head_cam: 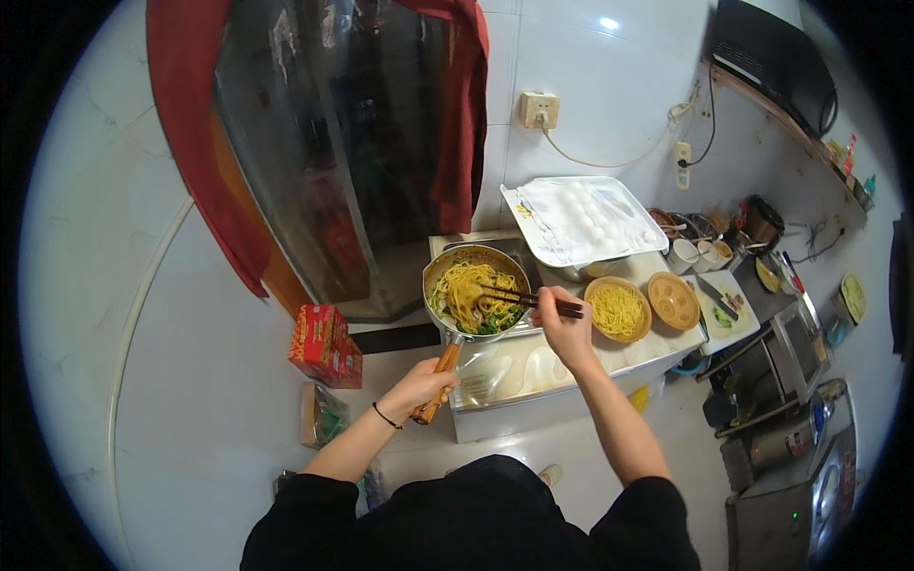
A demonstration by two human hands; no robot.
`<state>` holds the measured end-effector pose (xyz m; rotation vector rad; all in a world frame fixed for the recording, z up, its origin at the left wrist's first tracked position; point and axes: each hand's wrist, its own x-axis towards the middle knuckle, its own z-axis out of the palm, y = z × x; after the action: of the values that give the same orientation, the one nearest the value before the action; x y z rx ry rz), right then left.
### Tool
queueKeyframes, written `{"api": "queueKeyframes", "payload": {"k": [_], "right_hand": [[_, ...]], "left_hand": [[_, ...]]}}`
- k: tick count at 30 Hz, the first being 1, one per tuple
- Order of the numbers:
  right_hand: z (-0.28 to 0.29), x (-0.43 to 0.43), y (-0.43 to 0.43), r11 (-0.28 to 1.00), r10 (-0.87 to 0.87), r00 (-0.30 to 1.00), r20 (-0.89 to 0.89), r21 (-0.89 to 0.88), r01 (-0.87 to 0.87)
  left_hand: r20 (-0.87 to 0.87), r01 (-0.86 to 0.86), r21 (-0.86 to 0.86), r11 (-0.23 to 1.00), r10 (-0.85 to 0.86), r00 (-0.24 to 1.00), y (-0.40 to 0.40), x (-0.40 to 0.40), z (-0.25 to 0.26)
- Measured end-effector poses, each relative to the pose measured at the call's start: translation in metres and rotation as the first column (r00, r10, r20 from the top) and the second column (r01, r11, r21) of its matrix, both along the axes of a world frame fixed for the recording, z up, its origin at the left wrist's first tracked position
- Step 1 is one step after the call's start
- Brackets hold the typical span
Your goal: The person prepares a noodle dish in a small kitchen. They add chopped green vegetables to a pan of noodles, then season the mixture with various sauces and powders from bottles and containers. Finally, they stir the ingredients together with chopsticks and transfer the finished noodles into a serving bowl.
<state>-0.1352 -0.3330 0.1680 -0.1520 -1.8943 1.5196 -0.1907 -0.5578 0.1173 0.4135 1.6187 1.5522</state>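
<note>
My left hand (421, 387) grips the wooden handle (447, 360) of a deep frying pan (429, 275). Inside the pan lie yellow noodles (468, 289) mixed with leafy greens (498, 322). Dark chopsticks (532, 298) are held in my right hand (564, 325), their tips in among the noodles. Just right of that hand, a round tan bowl (591, 327) holds plain yellow noodles (618, 311). Beside it sits a second tan bowl (673, 301) with round marks on its inner surface.
Behind the bowls, a white tray (532, 239) bears a cloth and white rounded pieces. A cutting board (742, 325) with a knife (716, 297) lies at the right. White cups (683, 255) stand near it. A red box (325, 346) is left of the counter (514, 389), below a red curtain (207, 157).
</note>
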Motion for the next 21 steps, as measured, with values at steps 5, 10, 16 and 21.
{"api": "queueKeyframes", "payload": {"k": [5,10,16,21], "right_hand": [[-0.038,-0.035,-0.011,0.975,-0.220,0.966,-0.135,-0.015,0.220],[-0.026,-0.019,-0.053,0.949,-0.176,0.984,-0.035,0.261,0.179],[-0.027,-0.010,-0.019,0.924,-0.180,0.984,-0.012,-0.344,0.165],[-0.032,-0.047,-0.034,0.905,-0.410,0.912,-0.003,-0.123,0.407]], "left_hand": [[-0.058,0.027,-0.025,0.999,-0.029,0.998,0.011,0.004,0.000],[0.034,0.055,-0.047,0.997,-0.053,0.998,0.006,0.000,-0.005],[-0.010,0.011,-0.081,0.997,-0.012,1.000,0.008,-0.002,-0.009],[-0.005,0.008,-0.118,0.993,-0.008,1.000,0.019,0.007,-0.010]]}}
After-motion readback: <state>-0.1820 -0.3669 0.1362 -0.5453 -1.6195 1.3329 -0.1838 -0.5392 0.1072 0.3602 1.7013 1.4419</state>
